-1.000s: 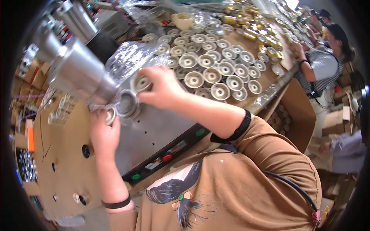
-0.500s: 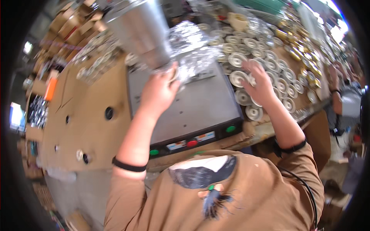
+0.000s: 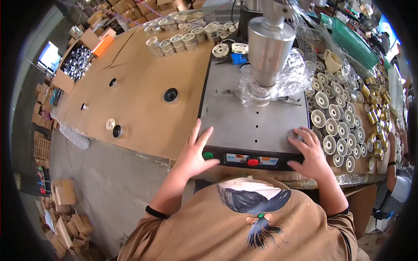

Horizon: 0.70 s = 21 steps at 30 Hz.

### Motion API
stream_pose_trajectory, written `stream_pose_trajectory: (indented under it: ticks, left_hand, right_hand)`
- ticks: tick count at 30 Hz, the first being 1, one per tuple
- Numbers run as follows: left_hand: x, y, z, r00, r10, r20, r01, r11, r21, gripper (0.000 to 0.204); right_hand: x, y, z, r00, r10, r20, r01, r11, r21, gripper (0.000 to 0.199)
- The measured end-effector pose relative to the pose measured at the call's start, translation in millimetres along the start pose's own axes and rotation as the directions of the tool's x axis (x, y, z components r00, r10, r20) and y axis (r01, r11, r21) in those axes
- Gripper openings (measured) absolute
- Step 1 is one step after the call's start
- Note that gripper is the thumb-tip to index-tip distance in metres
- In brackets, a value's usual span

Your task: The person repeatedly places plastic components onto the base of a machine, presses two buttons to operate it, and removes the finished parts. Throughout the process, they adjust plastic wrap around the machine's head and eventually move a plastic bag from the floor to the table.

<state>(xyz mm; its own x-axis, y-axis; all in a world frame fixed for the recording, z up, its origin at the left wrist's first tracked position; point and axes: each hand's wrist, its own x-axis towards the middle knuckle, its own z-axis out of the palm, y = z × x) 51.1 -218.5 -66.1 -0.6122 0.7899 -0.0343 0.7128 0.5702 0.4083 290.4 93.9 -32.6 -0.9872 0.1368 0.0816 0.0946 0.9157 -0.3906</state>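
My left hand [image 3: 193,153] rests at the front left corner of a press machine's grey base plate [image 3: 230,130], fingers spread, thumb close to a green button [image 3: 208,155]. At the front right corner is my right hand [image 3: 312,153], also with its fingers apart and nothing in it; it covers the spot where the second green button sits. Between the hands, a red button [image 3: 253,162] shows on the front panel. A silver press cylinder [image 3: 269,54] stands over the plate, wrapped low down in clear plastic film [image 3: 292,80]. Under it sits a pale round part [image 3: 260,102], partly hidden by film.
Many cream round wheel-like parts [image 3: 332,127] lie right of the machine, with brass-coloured pieces [image 3: 378,117] beyond. Stacked cream parts [image 3: 177,41] stand at the back left. A few black round pieces [image 3: 170,94] lie on the cardboard [image 3: 143,104]. Another person's arm [image 3: 391,152] shows far right.
My left hand has left the area under the cylinder and come to the machine's front left corner. My right hand has moved from the cream parts to the front right corner. The view has shifted.
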Motion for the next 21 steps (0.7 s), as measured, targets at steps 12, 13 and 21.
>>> stream_pose_trajectory:
  ticks: [12, 13, 21]
  left_hand:
    - [87, -111, -31, 0.941, 0.045, -0.334, -0.048, 0.999, -0.003, 0.080]
    - [103, -121, -44, 0.940, -0.044, -0.339, 0.090, 0.989, 0.121, 0.075]
    - [144, -223, -57, 0.981, -0.195, 0.007, 0.188, 0.955, 0.228, 0.059]
  right_hand:
    - [54, -23, 37, 0.987, 0.068, -0.144, -0.094, 0.979, -0.181, 0.061]
    - [54, -24, 37, 0.991, 0.077, -0.113, -0.097, 0.979, -0.180, 0.061]
    - [57, -20, 42, 0.993, 0.114, -0.030, -0.118, 0.968, -0.220, 0.059]
